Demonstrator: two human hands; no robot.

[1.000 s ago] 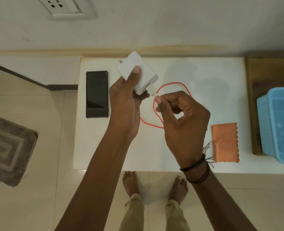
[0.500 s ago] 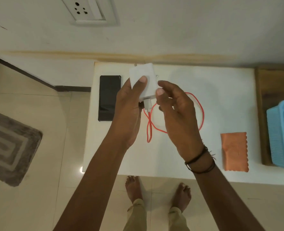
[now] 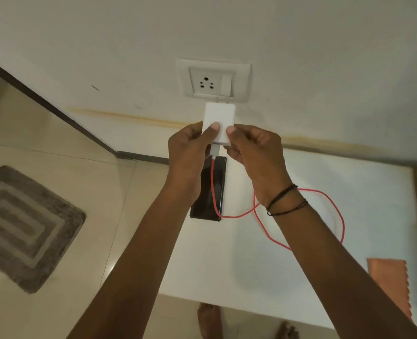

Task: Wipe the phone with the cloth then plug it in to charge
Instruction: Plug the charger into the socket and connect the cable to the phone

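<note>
Both hands raised to the wall, pinching one white charger adapter. The left hand has its thumb on the adapter's face and fingers curled behind; the right hand grips the right edge, thumb on top. The adapter's prongs point up, just at the lower edge of the wall socket, and the socket holes are uncovered.

A red cable hangs from the adapter's bottom, crosses the black phone and loops over the white table; its far end is hidden behind the right arm. The phone lies flat, screen up, at the table's left edge, below the hands. An orange cloth lies flat at the table's right (scalloped edge), well apart from the phone.

On the floor – a grey mat at left, bare feet at bottom.
</note>
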